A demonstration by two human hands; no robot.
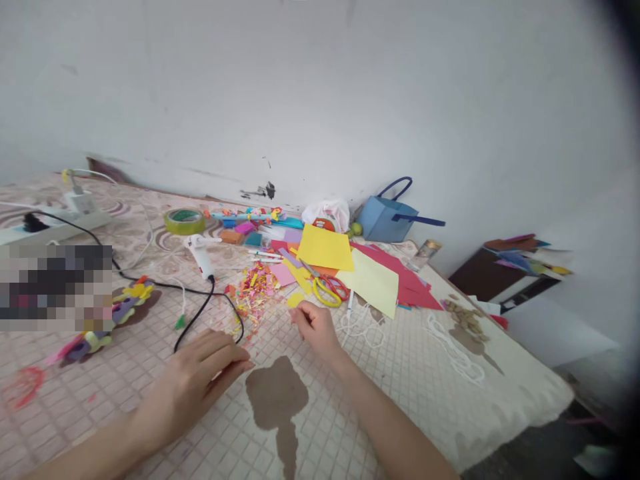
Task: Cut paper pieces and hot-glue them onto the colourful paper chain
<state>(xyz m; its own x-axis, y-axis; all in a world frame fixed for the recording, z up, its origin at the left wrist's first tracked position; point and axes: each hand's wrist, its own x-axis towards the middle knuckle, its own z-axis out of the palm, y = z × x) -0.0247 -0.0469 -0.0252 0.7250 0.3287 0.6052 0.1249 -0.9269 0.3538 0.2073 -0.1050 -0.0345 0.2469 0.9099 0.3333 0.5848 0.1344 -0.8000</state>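
Observation:
My left hand (200, 373) rests low over the tablecloth, palm down, its fingers loosely stretched, with nothing visible in it. To its right, my right hand (316, 327) is closed, thumb and fingertips drawn together; whether anything small sits between them cannot be seen. Just beyond it lie a small yellow paper piece (295, 299) and scissors (327, 292) with yellow and red handles. Between the hands and nearer to me is a brown patch (277, 393) on the cloth. Small colourful paper bits (255, 290) are heaped beyond my hands.
A white glue gun (200, 257) with a black cord stands left. Green-yellow tape (184, 221), yellow sheets (326, 248), red paper (400, 273) and a blue bag (385, 219) lie farther back. White cord (457, 353) and a decorated purple strip (107, 320) flank the work area. A power strip (55, 227) sits left.

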